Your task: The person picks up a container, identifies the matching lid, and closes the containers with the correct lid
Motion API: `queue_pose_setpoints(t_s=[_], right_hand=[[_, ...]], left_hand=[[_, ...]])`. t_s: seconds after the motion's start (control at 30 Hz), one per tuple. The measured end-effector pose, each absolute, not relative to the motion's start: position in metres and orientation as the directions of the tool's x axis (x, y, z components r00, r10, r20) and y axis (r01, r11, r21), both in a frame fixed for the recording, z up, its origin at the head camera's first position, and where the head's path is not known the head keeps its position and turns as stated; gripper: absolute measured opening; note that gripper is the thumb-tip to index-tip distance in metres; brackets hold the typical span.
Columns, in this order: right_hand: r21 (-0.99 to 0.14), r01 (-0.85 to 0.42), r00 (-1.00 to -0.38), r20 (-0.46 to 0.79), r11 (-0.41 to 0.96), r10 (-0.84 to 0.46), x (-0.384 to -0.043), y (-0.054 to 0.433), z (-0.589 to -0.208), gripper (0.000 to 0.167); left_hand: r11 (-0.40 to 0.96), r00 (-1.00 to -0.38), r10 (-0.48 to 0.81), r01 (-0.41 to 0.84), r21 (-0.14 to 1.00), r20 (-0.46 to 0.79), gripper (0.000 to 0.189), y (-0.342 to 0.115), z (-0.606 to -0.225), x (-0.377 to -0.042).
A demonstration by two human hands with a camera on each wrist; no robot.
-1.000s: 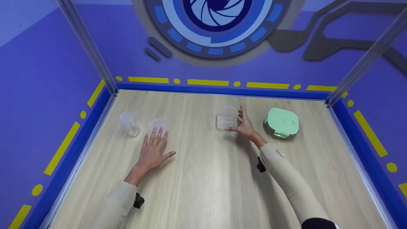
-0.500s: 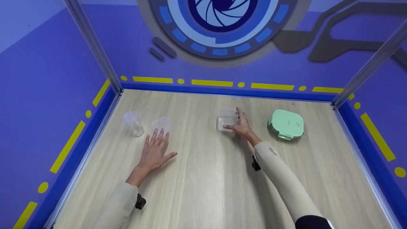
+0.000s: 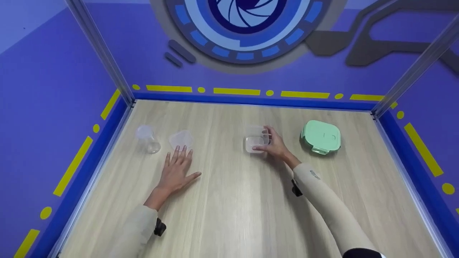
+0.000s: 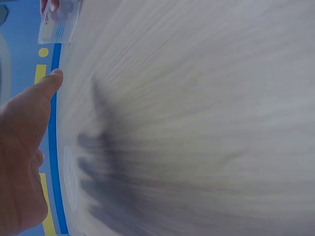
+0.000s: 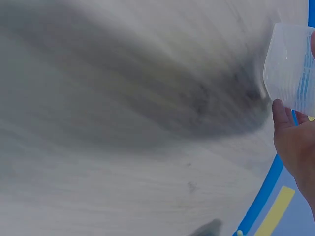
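My right hand (image 3: 276, 146) holds a clear plastic food container (image 3: 252, 147) by its right side, thumb at the near side and fingers at the far side. In the right wrist view the ribbed wall of the container (image 5: 288, 69) stands beside the thumb of the right hand (image 5: 299, 147). My left hand (image 3: 175, 173) is spread, palm down, fingers straight. Just beyond its fingertips lies a thin translucent lid (image 3: 181, 139), flat on the table. The left wrist view shows the left hand (image 4: 22, 152) over its own shadow, with the lid (image 4: 71, 178) beyond.
A light green lunch box (image 3: 321, 137) with clip latches stands right of the right hand. To the far left is a clear jar or cup (image 3: 153, 147) with a translucent round top (image 3: 144, 132). Blue-purple walls (image 3: 222, 80) bound the wooden table (image 3: 229, 200) at the back and sides.
The right hand has closed on the container's right side, and the container has shifted slightly toward me. The left hand stays spread near the lid, drawn back a little.
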State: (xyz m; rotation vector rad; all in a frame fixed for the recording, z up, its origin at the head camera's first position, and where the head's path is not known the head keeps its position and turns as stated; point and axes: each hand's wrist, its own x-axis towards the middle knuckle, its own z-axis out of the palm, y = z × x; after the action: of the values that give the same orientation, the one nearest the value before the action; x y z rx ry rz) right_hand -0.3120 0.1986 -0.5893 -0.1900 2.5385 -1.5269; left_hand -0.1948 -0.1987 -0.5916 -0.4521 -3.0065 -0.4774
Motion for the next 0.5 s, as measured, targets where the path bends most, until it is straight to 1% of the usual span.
queue_pose_setpoints(t_s=[0.17,0.33,0.5], right_hand=[[-0.888,-0.054,-0.974,-0.053,0.456,-0.220,-0.289,0.205,-0.594,0.107],[-0.871,-0.095,-0.970,-0.028,0.483,-0.242,-0.258,0.208,-0.597,0.107],[-0.874,-0.101,-0.970,-0.019,0.474,-0.242,-0.231,0.208,-0.598,0.108]], left_hand=[[0.908,-0.953,0.282,0.303,0.288,0.113,0.089,-0.194,-0.592,-0.195],[0.904,-0.948,0.293,0.316,0.287,0.123,0.088,-0.186,-0.594,-0.198],[0.895,-0.939,0.332,0.344,0.283,0.090,0.089,-0.176,-0.596,-0.196]])
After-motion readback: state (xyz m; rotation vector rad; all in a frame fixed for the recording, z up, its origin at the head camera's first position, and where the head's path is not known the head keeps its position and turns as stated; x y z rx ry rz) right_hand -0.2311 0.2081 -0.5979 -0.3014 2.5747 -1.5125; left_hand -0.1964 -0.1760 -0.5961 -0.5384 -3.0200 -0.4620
